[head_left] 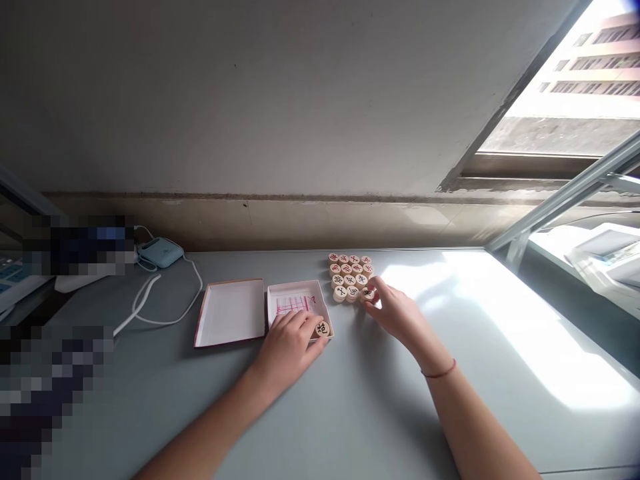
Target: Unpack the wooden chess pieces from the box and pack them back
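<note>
My right hand (393, 310) pinches a round wooden Chinese chess piece (368, 294) between thumb and fingers, at the near right corner of a block of pieces. In that block, pieces with red characters (346, 269) form the far rows and pieces with black characters (353, 292) the near ones. My left hand (290, 343) lies over the near wall of a shallow white box (275, 293), fingers inside and thumb along the outside. Beside its index fingertip, a black-character piece (323, 329) sits in the box's near right corner. The hand hides part of the box's inside.
Left of the box lies an open lid (233, 313), inside up. Farther left are a light blue device (161, 253) and a white cable (165, 323) on the grey table (320, 427). A wall runs behind; a metal frame (555, 193) and white items stand at right.
</note>
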`<state>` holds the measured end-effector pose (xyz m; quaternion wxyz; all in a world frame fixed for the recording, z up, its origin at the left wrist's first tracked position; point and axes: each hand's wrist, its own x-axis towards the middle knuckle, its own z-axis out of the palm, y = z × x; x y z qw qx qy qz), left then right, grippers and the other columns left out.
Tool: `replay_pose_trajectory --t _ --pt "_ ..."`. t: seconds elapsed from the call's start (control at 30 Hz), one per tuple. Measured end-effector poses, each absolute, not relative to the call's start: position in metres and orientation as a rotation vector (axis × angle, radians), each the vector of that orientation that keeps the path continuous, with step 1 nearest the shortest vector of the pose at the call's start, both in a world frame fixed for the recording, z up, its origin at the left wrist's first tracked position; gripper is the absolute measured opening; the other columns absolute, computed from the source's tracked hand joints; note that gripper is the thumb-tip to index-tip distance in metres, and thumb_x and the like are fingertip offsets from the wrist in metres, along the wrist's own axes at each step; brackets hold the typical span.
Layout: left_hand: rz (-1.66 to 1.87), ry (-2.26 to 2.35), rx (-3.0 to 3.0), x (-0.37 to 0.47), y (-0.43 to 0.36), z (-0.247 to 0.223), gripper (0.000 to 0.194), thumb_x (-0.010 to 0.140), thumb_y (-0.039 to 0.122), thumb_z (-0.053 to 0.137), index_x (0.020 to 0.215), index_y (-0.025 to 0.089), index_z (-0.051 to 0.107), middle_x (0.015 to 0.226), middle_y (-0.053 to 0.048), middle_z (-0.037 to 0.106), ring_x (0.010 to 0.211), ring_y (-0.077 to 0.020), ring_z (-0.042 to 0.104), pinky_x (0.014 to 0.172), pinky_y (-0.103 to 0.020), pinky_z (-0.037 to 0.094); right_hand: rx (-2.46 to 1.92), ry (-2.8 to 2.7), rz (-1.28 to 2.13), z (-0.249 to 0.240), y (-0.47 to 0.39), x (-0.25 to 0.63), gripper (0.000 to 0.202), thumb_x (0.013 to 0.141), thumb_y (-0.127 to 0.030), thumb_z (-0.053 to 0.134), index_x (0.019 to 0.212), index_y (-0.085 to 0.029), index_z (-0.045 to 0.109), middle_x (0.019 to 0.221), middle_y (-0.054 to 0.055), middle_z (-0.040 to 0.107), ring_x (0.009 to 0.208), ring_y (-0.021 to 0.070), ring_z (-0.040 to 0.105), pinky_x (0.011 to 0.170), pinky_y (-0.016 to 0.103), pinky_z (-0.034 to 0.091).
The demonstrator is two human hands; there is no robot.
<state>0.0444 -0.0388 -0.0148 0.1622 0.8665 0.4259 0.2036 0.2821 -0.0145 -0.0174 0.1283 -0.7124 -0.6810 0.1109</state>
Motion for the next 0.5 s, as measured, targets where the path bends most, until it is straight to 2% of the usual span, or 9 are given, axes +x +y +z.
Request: replay_pose_trajectory --t 0.1,0.23,0.37,0.5 --pt "0.595 1.233 2.438 0.045 -0.039 -0.013 0.011 0.089 0.023 0.057 0.100 0.022 0.060 0.097 -0.002 0.069 0.092 -0.0221 0.064 0.083 -0.038 0.047 -2.039 -1.987 0.290 -0.017 -0.014 0.281 0.018 0.081 -0.020 0.048 0.099 -0.024 0.048 0.084 0.003 0.065 0.068 0.0193 0.058 0.058 0.028 0.039" --pt "0.637 1.260 2.402 0.045 -0.039 -0.012 0.011 0.086 0.023 0.062 0.097 0.022 0.060 0.093 -0.001 0.069 0.087 -0.0214 0.065 0.080 -0.037 0.047 -1.949 -1.979 0.288 -0.004 -0.018 0.278 0.012 0.083 -0.027 0.049 0.095 -0.024 0.048 0.087 0.005 0.064 0.064 0.0172 0.055 0.056 0.028 0.040" --pt "0.757 1.246 2.430 0.046 -0.039 -0.012 0.012 0.086 0.024 0.063 0.097 0.022 0.060 0.091 -0.002 0.069 0.085 -0.0210 0.065 0.078 -0.035 0.048 -1.644 -1.994 0.752 0.014 -0.029 0.261 0.016 0.087 -0.038 0.049 0.092 -0.023 0.052 0.093 0.004 0.065 0.060 0.0124 0.055 0.056 0.027 0.044" --pt "0.944 1.200 2.485 0.047 -0.039 -0.013 0.015 0.089 0.025 0.060 0.103 0.021 0.058 0.097 -0.003 0.069 0.090 -0.0211 0.065 0.080 -0.035 0.048 -1.388 -1.955 1.156 0.020 -0.036 0.236 0.024 0.089 -0.044 0.050 0.090 -0.021 0.059 0.090 0.004 0.067 0.070 0.0130 0.059 0.057 0.024 0.046"
